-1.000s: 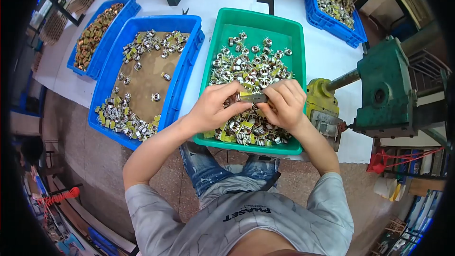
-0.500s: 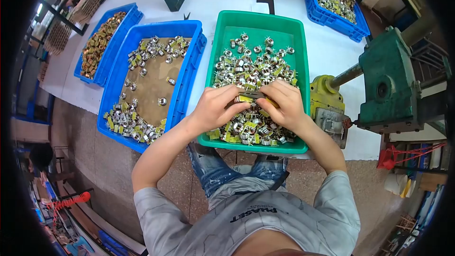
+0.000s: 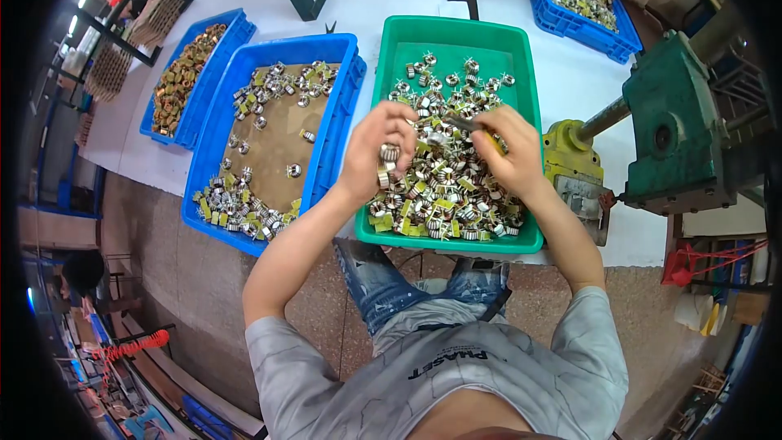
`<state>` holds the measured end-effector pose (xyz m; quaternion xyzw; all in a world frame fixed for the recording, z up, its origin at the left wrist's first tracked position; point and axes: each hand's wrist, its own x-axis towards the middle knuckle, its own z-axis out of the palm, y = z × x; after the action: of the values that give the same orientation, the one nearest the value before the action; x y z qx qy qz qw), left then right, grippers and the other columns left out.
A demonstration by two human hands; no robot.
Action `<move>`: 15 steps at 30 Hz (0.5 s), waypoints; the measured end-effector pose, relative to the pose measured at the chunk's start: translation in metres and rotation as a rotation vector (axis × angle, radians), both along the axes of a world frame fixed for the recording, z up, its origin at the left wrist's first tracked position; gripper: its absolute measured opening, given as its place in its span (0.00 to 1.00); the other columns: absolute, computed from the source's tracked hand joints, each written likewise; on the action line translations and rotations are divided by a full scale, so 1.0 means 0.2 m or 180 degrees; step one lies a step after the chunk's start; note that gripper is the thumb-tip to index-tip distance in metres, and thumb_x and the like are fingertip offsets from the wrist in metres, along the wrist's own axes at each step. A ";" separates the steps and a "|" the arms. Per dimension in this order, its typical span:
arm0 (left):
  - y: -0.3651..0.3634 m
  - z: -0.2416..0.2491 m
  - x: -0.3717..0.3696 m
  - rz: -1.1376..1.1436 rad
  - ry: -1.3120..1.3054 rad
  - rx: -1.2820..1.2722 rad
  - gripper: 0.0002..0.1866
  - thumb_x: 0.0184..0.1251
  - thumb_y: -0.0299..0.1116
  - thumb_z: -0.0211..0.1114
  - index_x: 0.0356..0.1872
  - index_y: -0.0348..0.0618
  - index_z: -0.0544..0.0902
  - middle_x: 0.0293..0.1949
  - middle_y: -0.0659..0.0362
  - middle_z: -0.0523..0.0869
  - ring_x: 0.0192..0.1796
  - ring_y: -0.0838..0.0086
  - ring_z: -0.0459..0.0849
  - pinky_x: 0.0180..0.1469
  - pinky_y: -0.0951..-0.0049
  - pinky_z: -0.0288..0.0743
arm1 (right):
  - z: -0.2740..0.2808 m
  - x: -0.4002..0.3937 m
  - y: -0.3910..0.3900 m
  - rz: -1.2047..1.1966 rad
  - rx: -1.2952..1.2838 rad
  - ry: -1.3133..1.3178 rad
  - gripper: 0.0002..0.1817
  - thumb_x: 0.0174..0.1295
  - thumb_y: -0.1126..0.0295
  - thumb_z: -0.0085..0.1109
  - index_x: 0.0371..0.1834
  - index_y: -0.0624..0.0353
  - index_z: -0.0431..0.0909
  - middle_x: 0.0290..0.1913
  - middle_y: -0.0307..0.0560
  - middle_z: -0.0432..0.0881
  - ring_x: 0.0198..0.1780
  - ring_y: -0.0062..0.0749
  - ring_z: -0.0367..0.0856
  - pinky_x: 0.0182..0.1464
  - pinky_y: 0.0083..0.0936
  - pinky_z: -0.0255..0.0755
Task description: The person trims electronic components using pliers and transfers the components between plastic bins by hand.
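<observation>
My left hand (image 3: pixel 371 151) is raised over the left side of a green tray (image 3: pixel 533 155), its fingers curled round a small wire-wound ring coil (image 3: pixel 390 152). In my right hand (image 3: pixel 515 151) are small cutting pliers (image 3: pixel 464 123) with yellow on the handle, jaws pointing left toward my left hand but apart from it. Beneath both hands, the tray holds a heap of similar coils (image 3: pixel 440 216) with silvery wire legs and yellow tags. The heap is thickest at the near side and thins out toward the far end.
Left of the green tray stands a blue tray (image 3: pixel 352 73) with coils around a brown bottom. Beyond it, another blue tray (image 3: pixel 195 110) holds copper-coloured rings. A filled blue tray (image 3: pixel 554 23) sits at far right. A green and yellow machine (image 3: pixel 664 138) stands close on the right.
My hands have moved apart: the left went left with the coil and turned, the right went slightly right and up with the pliers. Before, the pliers were at the coil between both hands.
</observation>
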<state>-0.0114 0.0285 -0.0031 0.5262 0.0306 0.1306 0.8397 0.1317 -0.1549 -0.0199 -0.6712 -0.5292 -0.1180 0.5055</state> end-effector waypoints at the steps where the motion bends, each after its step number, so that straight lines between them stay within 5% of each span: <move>1: 0.01 0.00 0.01 0.0001 -0.0004 0.0010 0.21 0.73 0.51 0.55 0.40 0.41 0.77 0.23 0.62 0.75 0.18 0.77 0.71 0.20 0.78 0.62 | 0.00 0.00 0.00 0.0001 0.0010 -0.0004 0.09 0.57 0.69 0.66 0.38 0.60 0.82 0.28 0.41 0.79 0.28 0.32 0.73 0.33 0.26 0.67; 5: 0.13 -0.03 0.04 -0.0014 0.0116 -0.1384 0.28 0.75 0.59 0.44 0.44 0.41 0.76 0.25 0.62 0.74 0.19 0.79 0.71 0.18 0.80 0.62 | 0.04 -0.05 0.03 0.0235 -0.0199 -0.0457 0.16 0.52 0.73 0.66 0.45 0.60 0.80 0.33 0.44 0.79 0.31 0.34 0.73 0.38 0.26 0.68; 8: 0.18 0.01 0.04 0.0155 0.0064 -0.1470 0.26 0.74 0.58 0.46 0.43 0.42 0.77 0.25 0.63 0.73 0.21 0.80 0.71 0.18 0.80 0.62 | 0.16 -0.10 0.13 0.0505 -0.0328 -0.1151 0.18 0.53 0.70 0.67 0.48 0.58 0.79 0.34 0.43 0.78 0.32 0.33 0.73 0.38 0.27 0.68; 11: 0.25 0.02 0.06 0.0088 -0.0236 -0.2159 0.21 0.73 0.54 0.50 0.41 0.45 0.77 0.26 0.64 0.75 0.25 0.78 0.73 0.20 0.79 0.62 | 0.27 -0.23 0.28 0.0821 -0.0388 -0.1775 0.22 0.54 0.66 0.67 0.53 0.55 0.78 0.38 0.41 0.78 0.34 0.33 0.73 0.39 0.28 0.68; 15: 0.13 0.17 -0.02 0.1217 -0.0837 -0.1844 0.13 0.68 0.42 0.55 0.40 0.43 0.80 0.32 0.59 0.80 0.31 0.78 0.74 0.31 0.79 0.68 | 0.39 -0.39 0.44 0.1093 0.0128 -0.1617 0.25 0.52 0.70 0.68 0.55 0.59 0.76 0.43 0.45 0.80 0.36 0.38 0.74 0.41 0.31 0.69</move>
<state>-0.0158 0.0553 0.0309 0.2303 0.0559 0.3374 0.9110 0.0544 -0.0670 0.0574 -0.5108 -0.7419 -0.2053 0.3828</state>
